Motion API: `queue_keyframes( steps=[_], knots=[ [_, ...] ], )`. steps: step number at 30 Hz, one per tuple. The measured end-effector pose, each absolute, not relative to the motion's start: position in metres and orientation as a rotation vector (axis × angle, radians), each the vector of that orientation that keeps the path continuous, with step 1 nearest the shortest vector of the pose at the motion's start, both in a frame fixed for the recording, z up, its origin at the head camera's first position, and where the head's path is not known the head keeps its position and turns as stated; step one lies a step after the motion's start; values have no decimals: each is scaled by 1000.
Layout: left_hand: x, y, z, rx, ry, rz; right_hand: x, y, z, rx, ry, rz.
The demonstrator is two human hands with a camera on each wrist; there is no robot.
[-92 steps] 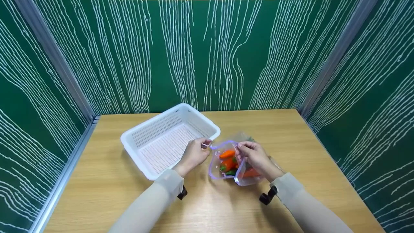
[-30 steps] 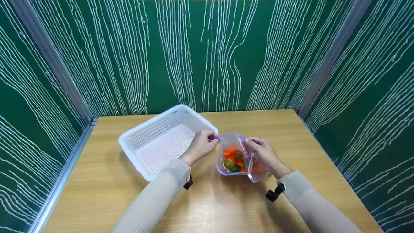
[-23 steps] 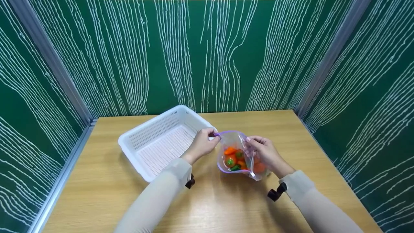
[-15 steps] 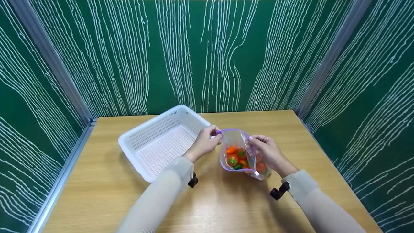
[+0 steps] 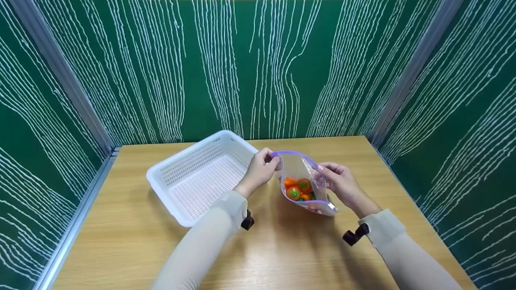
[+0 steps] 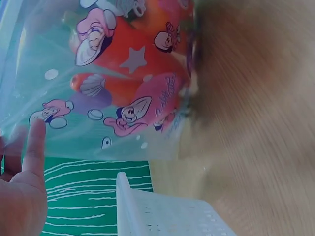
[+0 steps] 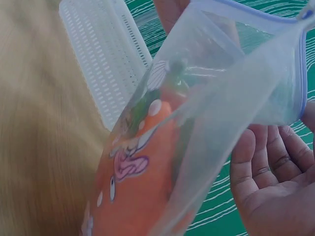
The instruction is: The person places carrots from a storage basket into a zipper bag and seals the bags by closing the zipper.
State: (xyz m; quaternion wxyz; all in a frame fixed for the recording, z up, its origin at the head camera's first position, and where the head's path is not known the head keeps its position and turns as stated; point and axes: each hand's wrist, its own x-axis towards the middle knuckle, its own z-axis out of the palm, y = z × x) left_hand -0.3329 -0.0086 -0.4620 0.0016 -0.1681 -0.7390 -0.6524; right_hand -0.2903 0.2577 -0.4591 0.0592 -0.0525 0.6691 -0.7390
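A clear zip bag (image 5: 296, 167) with a purple rim and cartoon prints hangs between both hands, its mouth spread wide. Inside lie several orange and green vegetables (image 5: 293, 193), one round and orange with a green top. My left hand (image 5: 260, 169) pinches the bag's upper left corner by the rim. On the opposite side, the thumb and fingers of my right hand (image 5: 342, 185) pinch the rim. In the left wrist view, orange-red shapes press against the printed wall of the bag (image 6: 64, 142). The right wrist view shows the right hand's (image 7: 280, 196) lower fingers loosely curled beside the bag.
A white perforated plastic basket (image 5: 169, 203) sits at an angle on the wooden table (image 5: 133, 249), left of the bag and close behind the left hand. Green panels with white wavy lines (image 5: 209, 80) and grey metal posts (image 5: 403, 76) enclose the back and sides.
Both hands have raised the bag off the tabletop and shifted it slightly right, tilting its mouth upward. The vegetables have settled lower inside. The basket stays in place.
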Motion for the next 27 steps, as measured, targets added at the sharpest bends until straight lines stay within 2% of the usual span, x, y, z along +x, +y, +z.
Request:
queue_keyframes(
  steps=[5, 19, 27],
  knots=[
    [-337, -5, -462, -490, -2233, -2123, -288, 263, -452, -244, 2130, -2156],
    [-343, 1, -456, -355, -2223, -2102, -276, 271, -423, -548, 2501, -1569],
    [-346, 1, -453, -239, -2234, -2119, -266, 271, -412, -610, 2605, -1307]
  ],
)
